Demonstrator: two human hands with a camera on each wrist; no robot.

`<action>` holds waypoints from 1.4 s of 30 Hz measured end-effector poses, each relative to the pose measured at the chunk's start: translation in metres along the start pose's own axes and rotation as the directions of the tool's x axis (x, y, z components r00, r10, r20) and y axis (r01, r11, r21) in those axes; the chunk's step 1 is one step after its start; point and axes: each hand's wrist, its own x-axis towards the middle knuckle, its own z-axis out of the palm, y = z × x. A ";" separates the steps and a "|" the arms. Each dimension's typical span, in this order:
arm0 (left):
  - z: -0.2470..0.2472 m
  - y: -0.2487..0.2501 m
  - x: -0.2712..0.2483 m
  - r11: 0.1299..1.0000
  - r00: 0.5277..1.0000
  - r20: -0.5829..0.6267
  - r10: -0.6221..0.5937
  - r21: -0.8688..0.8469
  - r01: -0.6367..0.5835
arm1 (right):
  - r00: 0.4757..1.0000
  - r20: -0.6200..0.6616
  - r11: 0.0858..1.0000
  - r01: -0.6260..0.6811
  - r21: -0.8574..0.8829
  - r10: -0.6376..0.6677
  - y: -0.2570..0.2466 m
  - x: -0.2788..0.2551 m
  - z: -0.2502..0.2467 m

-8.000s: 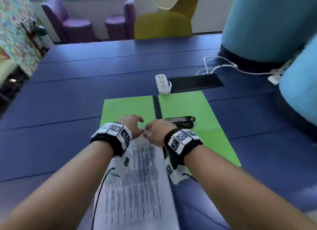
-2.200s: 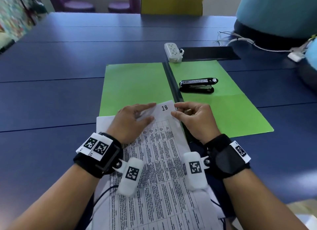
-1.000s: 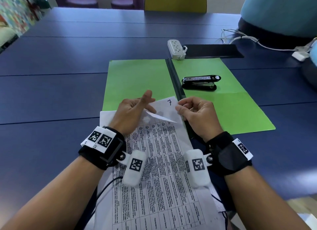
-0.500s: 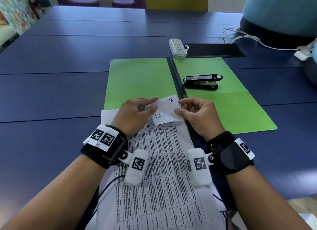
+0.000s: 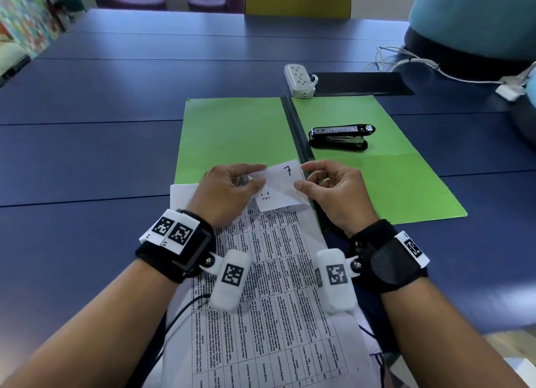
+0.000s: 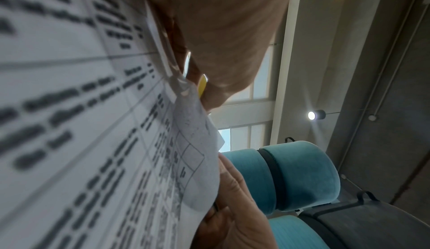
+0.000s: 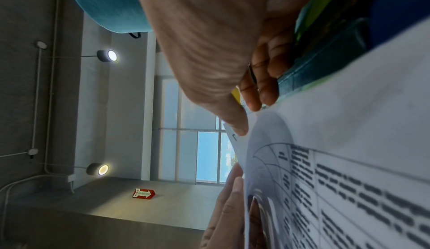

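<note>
Pinching the printed sheets (image 5: 269, 286) at the top, left hand (image 5: 229, 193) and right hand (image 5: 336, 193) hold a page (image 5: 282, 182) marked "7".

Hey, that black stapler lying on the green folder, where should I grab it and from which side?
Grip the black stapler around the middle of its long body, coming down from above and pinching its near and far sides. It lies flat on its base on the green folder, long axis left to right, nothing touching it, so both sides look free.
</note>
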 end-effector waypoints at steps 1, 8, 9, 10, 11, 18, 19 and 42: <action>0.000 -0.001 0.001 1.000 1.000 -0.001 0.003 -0.010 -0.003 | 1.000 0.000 1.000 0.001 -0.001 -0.001 0.000 0.000 0.000; 0.000 0.001 0.000 0.991 0.999 -0.015 -0.030 -0.128 0.028 | 0.998 0.001 0.998 0.057 0.038 -0.057 -0.001 -0.001 0.001; 0.000 0.002 0.001 0.990 0.999 -0.023 -0.023 -0.138 0.020 | 0.997 0.013 0.997 0.070 0.034 -0.070 -0.001 -0.002 0.001; 0.000 0.002 0.001 0.990 0.999 -0.037 -0.011 -0.138 0.006 | 0.997 0.031 0.997 0.075 0.026 -0.076 -0.001 -0.003 0.001; 0.001 0.002 0.002 0.990 0.999 -0.049 -0.004 -0.140 -0.003 | 0.996 0.053 0.997 0.076 0.015 -0.077 -0.001 -0.003 0.001; 0.002 0.004 0.002 0.993 0.997 -0.079 -0.006 -0.115 -0.004 | 0.996 0.091 0.999 0.018 -0.036 -0.015 0.002 -0.002 0.000; 0.003 0.005 0.001 0.995 0.997 -0.082 -0.012 -0.097 0.005 | 0.995 0.100 0.999 0.021 -0.045 -0.016 0.002 -0.002 0.000; 0.000 0.005 -0.001 1.000 0.999 -0.047 -0.022 -0.007 0.022 | 1.000 -0.007 1.000 -0.029 -0.011 0.029 0.000 0.000 0.000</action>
